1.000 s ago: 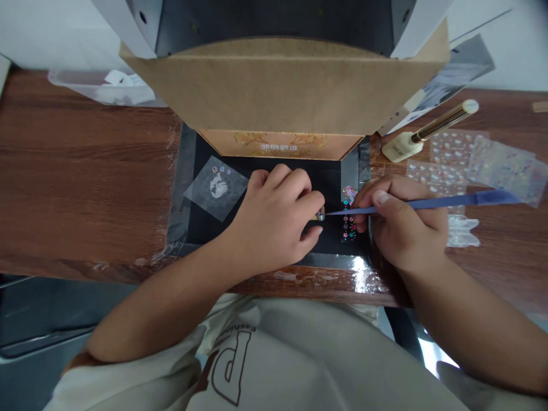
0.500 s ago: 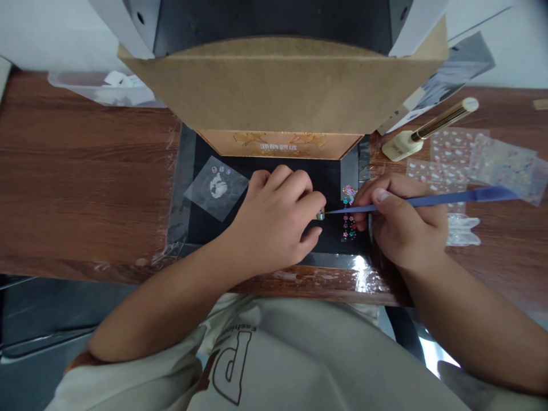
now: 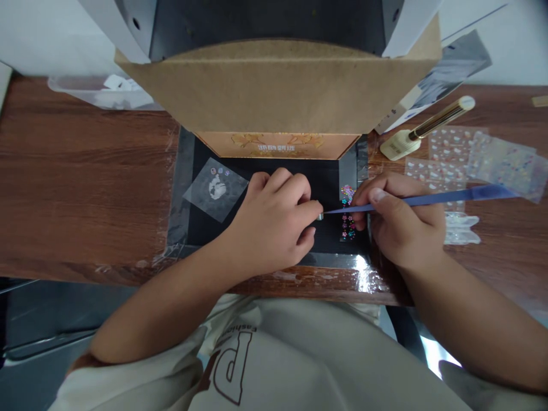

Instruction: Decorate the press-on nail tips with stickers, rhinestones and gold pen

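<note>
Your left hand [image 3: 280, 220] is over the middle of the black mat [image 3: 327, 177], its fingers curled, with a small shiny piece [image 3: 319, 217] peeking out at the right beside the fingertips; most of that piece is hidden, and you cannot tell from here whether the fingers pinch it or only rest against it. Your right hand [image 3: 400, 220], at the mat's right edge, has its fingers closed around a blue pointed tool [image 3: 440, 198], whose thin tip points left and ends right by the shiny piece; contact is too fine to tell. The tool crosses above a strip of colourful gems [image 3: 345, 227], just left of your right fingers. On the mat's left part lies a translucent sheet [image 3: 216, 189] with small stickers. Farther right, a bottle [image 3: 401, 145] with a gold cap stands near patterned sticker sheets [image 3: 454, 144], and clear pieces [image 3: 461, 228] lie nearer. On the mat's far side is a cardboard box [image 3: 278, 94].
</note>
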